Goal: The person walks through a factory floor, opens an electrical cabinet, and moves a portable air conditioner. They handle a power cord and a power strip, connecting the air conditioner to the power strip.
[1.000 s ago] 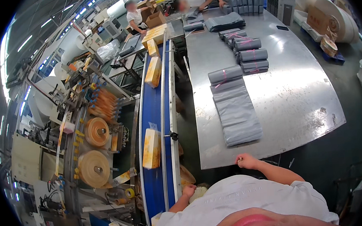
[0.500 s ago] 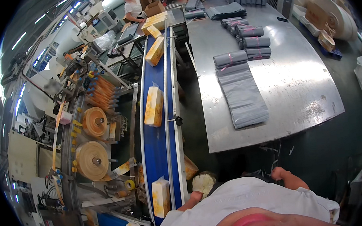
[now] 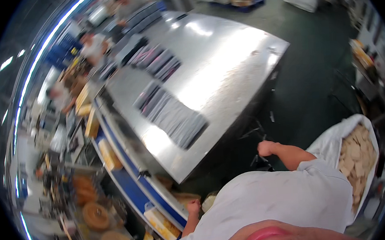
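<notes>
My left hand (image 3: 193, 206) hangs low beside the conveyor, its fingers curled; whatever they may hold is hidden. Right by it is a pale rounded thing (image 3: 209, 201), partly covered by my shirt. My right hand (image 3: 267, 148) is out in front of me, closed like a fist, over thin metal rods (image 3: 258, 161) near the floor; I cannot make out what is in it. Wrapped yellow-and-white packs (image 3: 161, 221) ride on the blue conveyor belt (image 3: 132, 186) to my left. The picture is blurred by motion.
A large metal table (image 3: 223, 51) stands ahead, with flat grey plastic bags (image 3: 174, 117) and tied grey bundles (image 3: 157, 62) on it. Co-workers (image 3: 93, 49) are at the far left. A white sack (image 3: 358, 126) full of beige pieces stands at my right. Machine rolls (image 3: 95, 216) are at left.
My view has swung to the right, so the table and conveyor now slant and the white sack has come in. Both hands stay low and closed.
</notes>
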`<control>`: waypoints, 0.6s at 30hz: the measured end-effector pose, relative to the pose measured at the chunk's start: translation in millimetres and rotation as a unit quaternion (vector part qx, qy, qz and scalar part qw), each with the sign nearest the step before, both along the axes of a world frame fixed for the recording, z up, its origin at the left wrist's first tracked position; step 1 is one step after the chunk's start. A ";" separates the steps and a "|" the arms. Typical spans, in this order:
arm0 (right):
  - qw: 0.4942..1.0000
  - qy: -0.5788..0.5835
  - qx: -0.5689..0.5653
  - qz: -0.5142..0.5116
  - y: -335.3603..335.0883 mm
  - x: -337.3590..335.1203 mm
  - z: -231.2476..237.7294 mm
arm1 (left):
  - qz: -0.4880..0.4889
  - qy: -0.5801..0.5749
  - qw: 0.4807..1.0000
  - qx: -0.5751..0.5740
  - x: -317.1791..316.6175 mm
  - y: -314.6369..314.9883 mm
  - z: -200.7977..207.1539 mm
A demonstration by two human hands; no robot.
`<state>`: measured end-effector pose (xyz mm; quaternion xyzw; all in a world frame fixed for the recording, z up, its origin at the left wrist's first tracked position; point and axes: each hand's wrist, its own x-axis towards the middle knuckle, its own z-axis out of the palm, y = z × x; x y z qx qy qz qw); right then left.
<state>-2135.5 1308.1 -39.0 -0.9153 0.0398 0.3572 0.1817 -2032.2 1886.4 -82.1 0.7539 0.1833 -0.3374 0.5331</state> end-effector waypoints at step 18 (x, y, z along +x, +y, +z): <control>0.890 -0.195 -0.180 -0.371 -569.9 -143.4 239.2 | -0.404 -0.035 0.902 0.147 -27.6 -447.4 2.3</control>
